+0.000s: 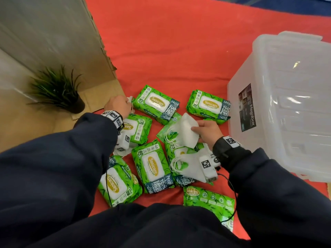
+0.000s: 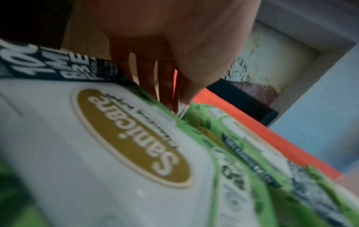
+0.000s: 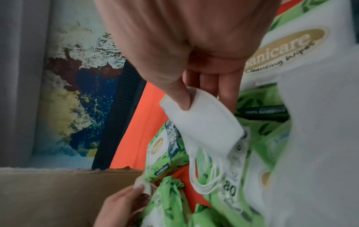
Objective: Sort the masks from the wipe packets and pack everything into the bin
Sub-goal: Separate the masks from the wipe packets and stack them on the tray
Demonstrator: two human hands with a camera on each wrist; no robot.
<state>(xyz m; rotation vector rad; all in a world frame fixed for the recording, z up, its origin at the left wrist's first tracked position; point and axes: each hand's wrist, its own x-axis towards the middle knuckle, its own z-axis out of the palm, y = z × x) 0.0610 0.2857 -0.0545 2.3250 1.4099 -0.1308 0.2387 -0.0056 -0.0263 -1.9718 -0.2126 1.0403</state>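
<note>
A: Translucent plastic bin point(image 1: 279, 104) appears empty; green wipe packets point(image 1: 153, 167) all on red cloth point(image 1: 170, 51).

B: Sorting barely begun. Right hand point(image 1: 208, 131) pinches folded white mask point(image 1: 188, 132), thumb on top. Left hand point(image 1: 117, 104) curls on another white mask point(image 1: 130, 101) by the cardboard.

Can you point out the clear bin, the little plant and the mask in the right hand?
Bin point(image 1: 279, 97): head view, its clear side wall.
Plant point(image 1: 53, 86): head view, its green leaves.
Mask point(image 1: 188, 132): head view, its white middle.
</note>
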